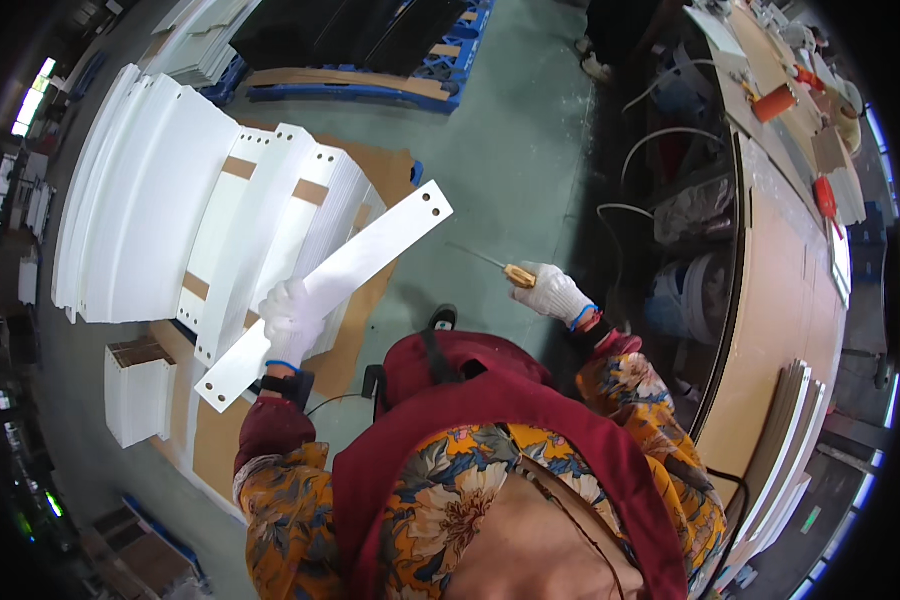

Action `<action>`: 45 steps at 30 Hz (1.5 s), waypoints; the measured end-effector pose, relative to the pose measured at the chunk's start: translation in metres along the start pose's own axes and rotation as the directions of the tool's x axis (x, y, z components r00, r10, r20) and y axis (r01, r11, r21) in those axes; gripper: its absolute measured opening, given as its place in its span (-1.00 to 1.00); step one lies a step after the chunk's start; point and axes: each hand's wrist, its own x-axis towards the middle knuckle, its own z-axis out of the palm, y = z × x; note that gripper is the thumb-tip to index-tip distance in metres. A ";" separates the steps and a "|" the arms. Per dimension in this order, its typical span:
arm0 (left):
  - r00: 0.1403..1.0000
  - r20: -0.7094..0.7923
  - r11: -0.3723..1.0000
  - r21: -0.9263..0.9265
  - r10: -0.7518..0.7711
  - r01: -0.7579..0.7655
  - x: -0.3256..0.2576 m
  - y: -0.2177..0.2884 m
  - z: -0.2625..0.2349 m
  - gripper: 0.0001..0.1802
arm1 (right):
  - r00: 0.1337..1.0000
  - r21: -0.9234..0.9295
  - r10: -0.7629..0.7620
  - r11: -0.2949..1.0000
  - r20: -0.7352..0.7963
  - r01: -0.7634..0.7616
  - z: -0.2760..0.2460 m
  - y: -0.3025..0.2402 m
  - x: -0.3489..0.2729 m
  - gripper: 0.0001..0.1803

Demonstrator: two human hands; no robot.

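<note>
My left hand (290, 320), in a white knit glove, is closed around a long white board (375, 245). The board slants up to the right and has two dark holes at each end. Below it and to the left are stacks of white boards (150, 200), some with holes along their ends. My right hand (555, 297), also gloved, grips a thin metal tool with a wooden handle (519, 276). Its narrow shaft points left toward the board, without touching it; whether it is a file or a screwdriver I cannot tell.
To the right runs a long workbench (785, 270) with a red-handled tool (825, 198) and white panels (775, 450). Buckets (690, 295) and hoses sit beneath it. A blue pallet (448, 85) with dark panels lies ahead. Cardboard (355, 345) is under the stacks.
</note>
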 end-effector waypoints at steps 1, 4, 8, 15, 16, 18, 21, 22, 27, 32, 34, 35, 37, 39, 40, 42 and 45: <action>0.999 0.028 1.000 -0.004 0.015 -0.015 0.000 0.005 -0.002 -0.44 | 0.978 0.210 0.127 0.964 0.163 -0.161 -0.016 -0.017 -0.014 -0.64; 0.997 0.049 0.998 -0.030 0.064 -0.063 -0.023 0.012 -0.021 -0.47 | 0.956 0.172 0.111 0.983 -0.272 -0.065 -0.001 0.046 -0.007 -0.64; 0.953 0.299 0.980 -0.200 0.038 0.024 -0.041 0.028 -0.055 -0.50 | 0.969 0.559 -0.119 0.829 0.215 -0.022 -0.026 0.077 -0.032 -0.71; 0.912 0.363 0.855 -0.518 0.194 0.024 -0.082 0.038 -0.058 -0.47 | 0.972 0.381 -0.041 0.923 0.231 -0.052 -0.073 0.112 -0.066 -0.80; 0.906 0.364 0.868 -0.496 0.215 -0.007 -0.086 0.041 -0.057 -0.44 | 0.984 0.356 -0.007 0.933 0.181 -0.059 -0.078 0.114 -0.068 -0.80; 0.900 0.364 0.879 -0.474 0.242 -0.044 -0.090 0.048 -0.056 -0.41 | 0.949 0.389 -0.123 0.921 0.289 0.001 -0.081 0.115 -0.088 -0.78; 0.826 0.452 0.860 -0.505 0.336 -0.074 -0.084 0.070 -0.078 -0.39 | 0.979 0.440 -0.123 0.897 0.162 0.040 -0.067 0.157 -0.094 -0.76; 0.783 0.475 0.799 -0.600 0.402 -0.046 -0.081 0.076 -0.076 -0.42 | 0.992 0.396 -0.125 0.912 0.023 0.105 -0.060 0.175 -0.092 -0.76; 0.947 0.191 0.735 -0.675 0.259 -0.065 -0.093 0.090 -0.046 -0.46 | 0.990 0.577 -0.001 0.813 0.138 -0.080 -0.069 0.131 -0.159 -0.80; 0.992 -0.071 0.534 -0.838 0.100 -0.114 -0.046 0.148 -0.023 -0.26 | 0.993 0.632 0.079 0.767 0.083 -0.113 -0.040 0.108 -0.200 -0.81; 0.984 -0.123 0.297 -0.942 0.131 -0.158 -0.007 0.181 -0.018 -0.35 | 0.993 0.462 0.022 0.886 -0.115 0.034 0.000 0.138 -0.201 -0.80; 0.976 -0.028 0.019 -0.999 0.218 -0.033 0.011 0.195 -0.020 -0.41 | 0.955 0.233 -0.091 0.959 -0.282 0.160 0.018 0.151 -0.202 -0.79; 0.977 -0.148 -0.177 -0.977 0.152 -0.121 0.036 0.238 -0.044 -0.48 | 0.985 0.328 0.038 0.944 -0.170 0.020 0.027 0.147 -0.220 -0.75; 0.983 -0.179 -0.459 -0.878 0.051 -0.136 0.038 0.268 -0.071 -0.58 | 0.931 0.548 0.292 0.826 -0.221 -0.130 0.039 0.148 -0.243 -0.71; 0.993 -0.112 -0.551 -0.832 0.047 -0.068 0.041 0.275 -0.081 -0.61 | 0.919 0.560 0.314 0.817 -0.237 -0.135 0.044 0.154 -0.252 -0.71; 0.996 0.081 -0.670 -0.737 0.044 0.089 0.057 0.281 -0.069 -0.61 | 0.937 0.294 0.241 0.942 -0.252 -0.163 0.054 0.160 -0.266 -0.70; 0.971 0.228 -0.699 -0.683 0.070 0.211 0.068 0.298 -0.050 -0.49 | 0.868 0.420 0.378 0.879 -0.323 -0.227 0.062 0.156 -0.287 -0.70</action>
